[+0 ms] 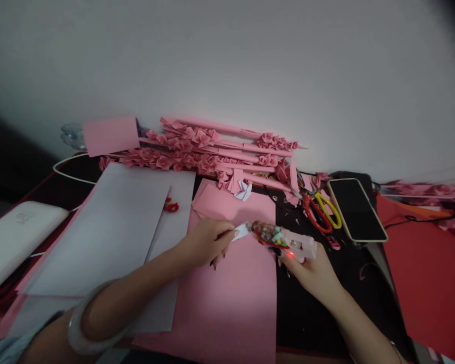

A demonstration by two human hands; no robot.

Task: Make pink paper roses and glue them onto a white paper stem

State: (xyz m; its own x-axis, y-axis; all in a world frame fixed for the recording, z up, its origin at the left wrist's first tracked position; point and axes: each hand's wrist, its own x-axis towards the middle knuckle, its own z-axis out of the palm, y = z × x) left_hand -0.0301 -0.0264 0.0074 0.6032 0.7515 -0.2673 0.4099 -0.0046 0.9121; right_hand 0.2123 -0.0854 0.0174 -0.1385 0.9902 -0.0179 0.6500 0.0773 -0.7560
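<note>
My left hand (208,243) is closed, pinching a small folded piece of white paper (241,231) over the pink sheets. In my right hand (307,268) is a pale pink hot glue gun (299,244) with a red light glowing on its side. Its front end is crusted with coloured scraps, and the tip points left, right beside the white paper; whether they touch I cannot tell. Beneath both hands lies a large pink paper sheet (231,308). A small white folded paper shape (243,191) rests just beyond them, near the sheet's far edge.
Pink paper flower stems (197,144) lie along the wall. White sheets (102,237) are stacked at left beside a white power bank (23,242). To the right are scissors (318,212) with red and yellow handles, a phone (356,210) and red paper (428,278).
</note>
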